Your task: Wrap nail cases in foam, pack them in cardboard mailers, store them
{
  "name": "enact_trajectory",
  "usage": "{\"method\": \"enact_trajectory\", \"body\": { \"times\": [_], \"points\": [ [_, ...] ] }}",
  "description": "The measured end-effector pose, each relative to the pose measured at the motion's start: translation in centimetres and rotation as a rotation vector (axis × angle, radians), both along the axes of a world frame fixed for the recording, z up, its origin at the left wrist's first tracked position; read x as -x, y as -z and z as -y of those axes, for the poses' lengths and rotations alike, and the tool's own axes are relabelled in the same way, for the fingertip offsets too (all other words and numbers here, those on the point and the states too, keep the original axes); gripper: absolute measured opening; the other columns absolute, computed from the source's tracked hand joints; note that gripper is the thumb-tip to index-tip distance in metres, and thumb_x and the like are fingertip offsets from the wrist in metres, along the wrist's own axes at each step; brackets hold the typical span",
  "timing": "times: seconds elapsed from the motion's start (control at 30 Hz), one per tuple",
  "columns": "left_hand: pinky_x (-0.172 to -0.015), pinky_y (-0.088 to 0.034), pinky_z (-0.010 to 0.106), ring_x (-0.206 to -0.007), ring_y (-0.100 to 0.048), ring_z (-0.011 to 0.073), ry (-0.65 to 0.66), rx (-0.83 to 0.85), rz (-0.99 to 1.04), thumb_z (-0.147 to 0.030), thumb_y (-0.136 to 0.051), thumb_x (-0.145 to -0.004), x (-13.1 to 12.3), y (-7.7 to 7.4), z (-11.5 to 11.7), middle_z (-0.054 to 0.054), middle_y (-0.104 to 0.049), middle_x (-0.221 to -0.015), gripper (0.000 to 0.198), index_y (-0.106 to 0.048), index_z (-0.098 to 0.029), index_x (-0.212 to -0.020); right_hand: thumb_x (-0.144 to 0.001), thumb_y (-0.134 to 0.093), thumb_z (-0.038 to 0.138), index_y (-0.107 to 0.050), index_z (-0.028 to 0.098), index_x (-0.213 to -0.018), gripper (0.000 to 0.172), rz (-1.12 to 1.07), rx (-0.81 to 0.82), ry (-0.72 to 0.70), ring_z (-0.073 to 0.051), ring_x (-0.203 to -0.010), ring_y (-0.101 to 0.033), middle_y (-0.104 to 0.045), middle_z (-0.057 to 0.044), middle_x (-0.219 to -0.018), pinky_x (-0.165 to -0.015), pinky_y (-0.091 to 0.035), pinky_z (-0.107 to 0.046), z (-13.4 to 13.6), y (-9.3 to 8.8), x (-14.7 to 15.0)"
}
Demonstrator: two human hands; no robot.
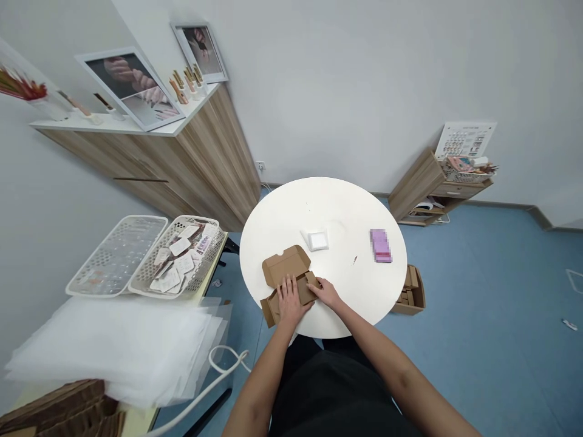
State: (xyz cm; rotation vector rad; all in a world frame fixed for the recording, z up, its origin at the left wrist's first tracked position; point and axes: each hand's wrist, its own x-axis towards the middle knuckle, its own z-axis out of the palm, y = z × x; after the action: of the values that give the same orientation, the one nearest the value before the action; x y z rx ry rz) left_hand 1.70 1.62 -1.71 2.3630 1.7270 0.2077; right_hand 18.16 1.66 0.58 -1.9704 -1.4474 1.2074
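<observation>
A brown cardboard mailer box (286, 266), partly folded with its lid flap up, lies near the front left of the round white table (350, 297). My left hand (289, 301) rests on the box's inside with its fingers stretched out flat. At the right side of the box, my right hand (326, 292) pinches a small side flap between thumb and fingers. Just beyond the box sits a small white wrapped packet (317, 240). Toward the table's right edge lies a purple pack (381, 245), its surface blurred.
To the left, a side table carries white baskets (198, 282), one full of cards, plus a stack of translucent sheets (104, 340) and flattened cardboard (59, 409). An open carton (415, 303) of folded boxes stands on the floor at right. Cabinets (214, 145) line the wall.
</observation>
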Motion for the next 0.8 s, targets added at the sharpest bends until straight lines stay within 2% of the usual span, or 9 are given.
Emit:
{"method": "enact_trajectory", "body": {
  "times": [0.1, 0.27, 0.5, 0.63, 0.7, 0.8],
  "points": [
    [-0.118, -0.007, 0.055, -0.145, -0.017, 0.0370, 0.006, -0.005, -0.004, -0.065, -0.059, -0.075, 0.0, 0.0, 0.1, 0.022, -0.023, -0.156, 0.106, -0.015, -0.007, -0.152, -0.089, -0.049, 0.048, -0.065, 0.017, -0.100, 0.036, 0.050, 0.053, 0.008, -0.020, -0.088, -0.061, -0.067, -0.007, -0.099, -0.071, -0.044, -0.026, -0.1, -0.3, 0.4],
    [-0.118, -0.006, 0.055, -0.145, -0.017, 0.0364, 0.003, -0.004, -0.003, -0.064, -0.060, -0.074, -0.2, 0.0, 0.6, 0.022, -0.024, -0.156, 0.108, -0.014, -0.007, -0.153, -0.084, -0.058, 0.045, -0.061, 0.015, -0.100, 0.034, 0.250, 0.184, -0.033, -0.020, -0.089, -0.063, -0.066, -0.010, -0.105, -0.065, -0.041, -0.026, -0.9, -0.6, 0.5],
    [-0.118, -0.006, 0.056, -0.146, -0.013, 0.0367, 0.014, 0.004, 0.021, -0.060, -0.063, -0.072, -0.4, 0.1, 1.2, 0.022, -0.021, -0.157, 0.110, -0.011, -0.007, -0.153, -0.089, -0.049, 0.028, -0.060, 0.018, -0.103, 0.020, 0.494, 0.272, -0.197, -0.024, -0.093, -0.066, -0.068, -0.011, -0.103, -0.070, -0.045, -0.030, -2.0, -0.9, 0.6],
    [-0.118, -0.006, 0.056, -0.146, -0.014, 0.0364, 0.018, -0.007, 0.015, -0.061, -0.061, -0.074, -0.3, 0.4, 1.2, 0.021, -0.020, -0.158, 0.109, -0.010, -0.008, -0.153, -0.091, -0.044, 0.024, -0.061, 0.017, -0.103, 0.021, 0.510, 0.266, -0.224, -0.023, -0.090, -0.067, -0.068, -0.011, -0.100, -0.072, -0.047, -0.032, -2.2, -1.0, 0.9],
    [-0.118, -0.005, 0.056, -0.146, -0.015, 0.0365, 0.022, -0.016, 0.007, -0.061, -0.061, -0.073, -0.2, 0.5, 1.0, 0.022, -0.020, -0.158, 0.109, -0.009, -0.007, -0.153, -0.090, -0.047, 0.026, -0.058, 0.017, -0.108, 0.024, 0.523, 0.238, -0.216, -0.024, -0.095, -0.065, -0.066, -0.013, -0.105, -0.075, -0.048, -0.033, -2.1, -1.4, 1.1],
    [-0.118, -0.005, 0.055, -0.146, -0.015, 0.0362, 0.034, -0.027, -0.009, -0.060, -0.061, -0.073, -0.2, 0.5, 0.8, 0.022, -0.019, -0.158, 0.109, -0.010, -0.007, -0.153, -0.086, -0.055, 0.036, -0.050, 0.014, -0.124, 0.044, 0.571, 0.030, -0.251, -0.029, -0.112, -0.055, -0.057, -0.017, -0.124, -0.085, -0.049, -0.038, -1.7, -2.3, 1.3]
  ]
}}
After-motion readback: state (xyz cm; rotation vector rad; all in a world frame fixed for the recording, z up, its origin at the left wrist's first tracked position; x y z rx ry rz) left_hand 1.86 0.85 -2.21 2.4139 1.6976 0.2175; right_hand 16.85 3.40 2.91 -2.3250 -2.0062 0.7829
